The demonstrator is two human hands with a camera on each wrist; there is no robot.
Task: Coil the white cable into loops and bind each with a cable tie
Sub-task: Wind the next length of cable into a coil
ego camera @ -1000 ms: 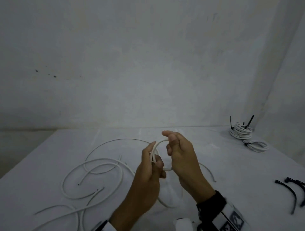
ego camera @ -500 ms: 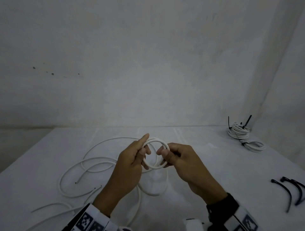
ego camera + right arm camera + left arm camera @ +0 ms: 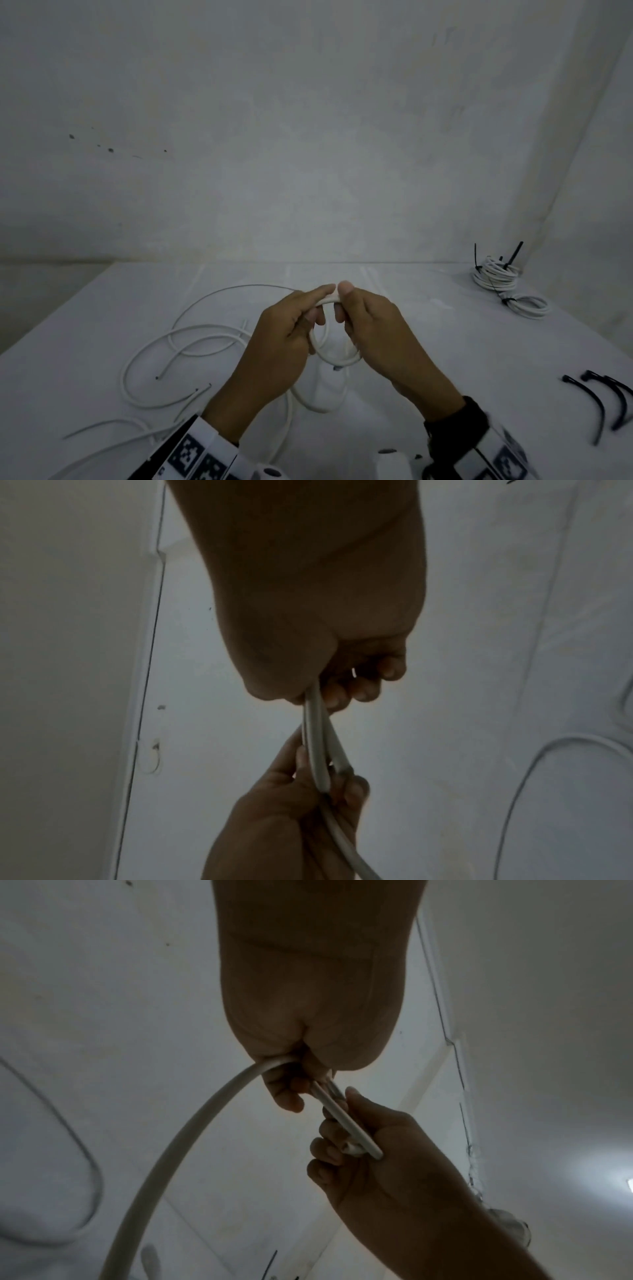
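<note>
Holding a small coil of the white cable (image 3: pixel 337 358) above the surface (image 3: pixel 428 346), we grasp it in both grips: our left hand (image 3: pixel 284 339) pinches its left side, our right hand (image 3: pixel 380 335) its right. Loose cable trails left; bound coils (image 3: pixel 496 275) sit far right, black cable ties (image 3: pixel 596 401) near right.

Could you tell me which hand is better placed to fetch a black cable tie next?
Right. The loose ties lie on the table at its side, while the left hand can keep gripping the coil.
</note>
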